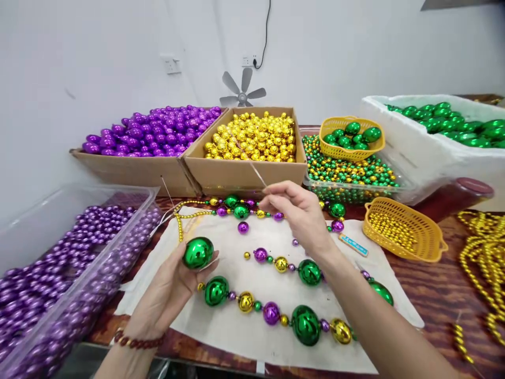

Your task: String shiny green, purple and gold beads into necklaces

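Note:
My left hand (168, 279), with a beaded bracelet at the wrist, grips a large shiny green bead (198, 252) over the left part of a white cloth (260, 345). A pale thin line shows by its fingertips. Raised over the cloth's far side, my right hand (298, 213) pinches a thin, pale needle-like strand (258, 175) that points up and left. Below lies a string of green, purple and gold beads (271, 313), running right from beside my left hand. A shorter row with a gold bead (281, 264) lies above it, partly covered by my right forearm.
Behind stand boxes of purple beads (158, 129) and gold beads (252, 137). A clear tub (130, 252) of purple beads is at left. A yellow basket (428, 252), a dark red bottle (453, 197), gold bead strands (473, 263) and a white foam box (418, 163) are at right.

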The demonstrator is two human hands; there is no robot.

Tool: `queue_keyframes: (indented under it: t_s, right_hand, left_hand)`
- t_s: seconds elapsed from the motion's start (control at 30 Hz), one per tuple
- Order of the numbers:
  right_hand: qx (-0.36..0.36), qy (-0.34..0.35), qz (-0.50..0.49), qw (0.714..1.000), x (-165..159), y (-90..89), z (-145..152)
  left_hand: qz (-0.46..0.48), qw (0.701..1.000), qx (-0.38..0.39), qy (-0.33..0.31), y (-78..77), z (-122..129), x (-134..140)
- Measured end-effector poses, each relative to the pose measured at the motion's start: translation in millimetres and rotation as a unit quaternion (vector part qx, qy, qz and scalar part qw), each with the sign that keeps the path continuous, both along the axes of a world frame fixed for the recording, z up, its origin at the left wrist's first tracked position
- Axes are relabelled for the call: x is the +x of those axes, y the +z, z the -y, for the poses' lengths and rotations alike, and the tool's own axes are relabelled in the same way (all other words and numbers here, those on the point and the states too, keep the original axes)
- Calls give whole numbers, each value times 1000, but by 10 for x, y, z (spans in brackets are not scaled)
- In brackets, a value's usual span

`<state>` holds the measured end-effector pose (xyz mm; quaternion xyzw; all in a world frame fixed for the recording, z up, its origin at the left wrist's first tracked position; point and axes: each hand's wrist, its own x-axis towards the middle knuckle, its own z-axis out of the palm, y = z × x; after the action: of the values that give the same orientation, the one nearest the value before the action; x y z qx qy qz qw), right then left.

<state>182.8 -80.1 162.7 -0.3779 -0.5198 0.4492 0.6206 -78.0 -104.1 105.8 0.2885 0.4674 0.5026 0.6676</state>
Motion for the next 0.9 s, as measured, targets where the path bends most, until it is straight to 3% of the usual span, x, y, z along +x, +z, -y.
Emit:
queue_keyframes:
  t_s: [0.1,0.2,0.27,0.37,0.47,0.53,0.67,0.9]
  right_hand:
    - [38,69,-9,997,-342,239,-101]
    - [27,118,-21,992,-574,243,-9]
    - [-21,135,-24,990,-650,76,127]
    - [-101,129,-29,986,-636,-330,349]
    - [-153,70,-63,984,-498,-701,518]
    - [-179,22,-75,981,-378,-852,595]
    - [-209,-44,-80,974,-187,-967,717]
    - [-204,-26,-67,976,-178,-1091,903]
  left_hand:
    - [23,1000,10,5,-47,66,-91]
    - [45,999,18,11,-89,35,-81]
    - [62,998,11,19,-123,-4,-63]
    - [106,994,-7,35,-179,-53,-54]
    - [156,986,-28,43,-230,-78,-62]
    - [169,984,-38,43,-251,-79,-57]
    - [178,982,-52,42,-248,-61,-2]
    - [150,986,-66,22,-279,-62,80]
